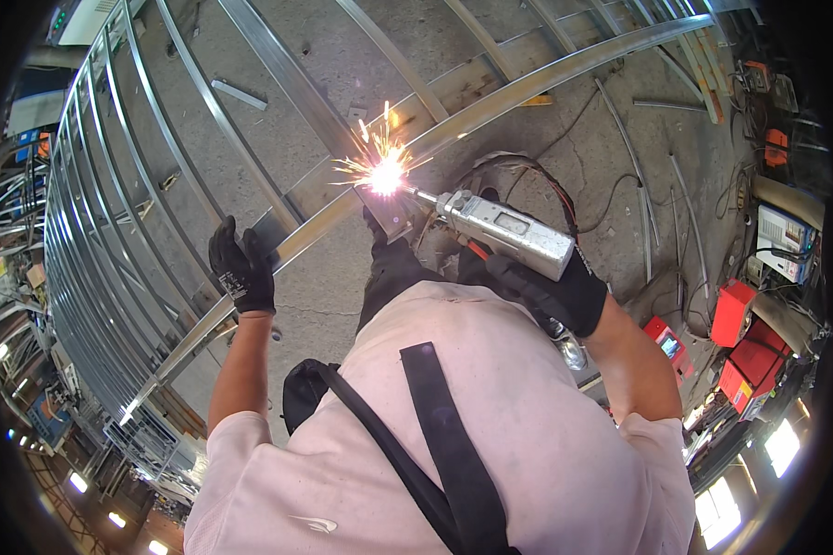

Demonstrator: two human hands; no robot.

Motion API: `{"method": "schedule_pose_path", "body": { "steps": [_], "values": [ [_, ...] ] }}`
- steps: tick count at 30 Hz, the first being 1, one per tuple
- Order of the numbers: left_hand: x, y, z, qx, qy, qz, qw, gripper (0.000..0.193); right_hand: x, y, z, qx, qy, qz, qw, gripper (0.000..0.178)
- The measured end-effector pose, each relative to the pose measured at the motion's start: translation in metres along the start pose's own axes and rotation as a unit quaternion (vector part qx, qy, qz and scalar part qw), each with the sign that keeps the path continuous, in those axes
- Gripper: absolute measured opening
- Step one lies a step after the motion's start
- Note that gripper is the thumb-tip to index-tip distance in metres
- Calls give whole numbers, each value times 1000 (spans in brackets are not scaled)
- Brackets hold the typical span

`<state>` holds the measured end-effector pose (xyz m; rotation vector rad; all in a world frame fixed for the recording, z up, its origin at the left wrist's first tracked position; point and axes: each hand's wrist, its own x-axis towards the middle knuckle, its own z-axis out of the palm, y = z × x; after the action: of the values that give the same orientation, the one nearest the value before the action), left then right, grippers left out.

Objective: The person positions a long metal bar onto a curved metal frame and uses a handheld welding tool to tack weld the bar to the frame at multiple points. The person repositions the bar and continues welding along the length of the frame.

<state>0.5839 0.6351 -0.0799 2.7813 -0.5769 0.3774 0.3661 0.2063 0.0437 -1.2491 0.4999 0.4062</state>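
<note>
My right hand (pixel 565 291), in a black glove, is wrapped round the grip of a silver, box-bodied welding torch (pixel 509 228). The torch's thin nozzle points left, and its tip meets a bright glare with sparks (pixel 386 172) at a joint of a metal frame (pixel 319 229). The glare hides the joint itself. My left hand (pixel 241 268), also gloved in black, lies at the frame's near rail with its fingers stretched out, beside a small flat metal plate (pixel 268 231).
Long parallel bars (pixel 213 116) of the frame spread over the concrete floor ahead and left. Cables (pixel 569 199) and loose metal strips (pixel 643 217) lie to the right. Red machines (pixel 745 361) and a white unit (pixel 787 242) stand at the far right.
</note>
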Motion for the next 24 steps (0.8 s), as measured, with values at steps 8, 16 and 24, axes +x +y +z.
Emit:
{"method": "schedule_pose_path", "body": {
  "steps": [8, 16, 24],
  "values": [
    [6, 10, -4, -7, -3, -7, 1000, 40, -1, -2, -3, -22, 2, 10, 1000, 57],
    [5, -1, 1, 4, 11, 17, 1000, 39, -6, 10, -7, 176, 21, 12, 984, 55],
    [4, -3, 2, -9, -2, 3, 1000, 39, -9, 31, -25, 24, 39, -56, 997, 52]
  ]
}}
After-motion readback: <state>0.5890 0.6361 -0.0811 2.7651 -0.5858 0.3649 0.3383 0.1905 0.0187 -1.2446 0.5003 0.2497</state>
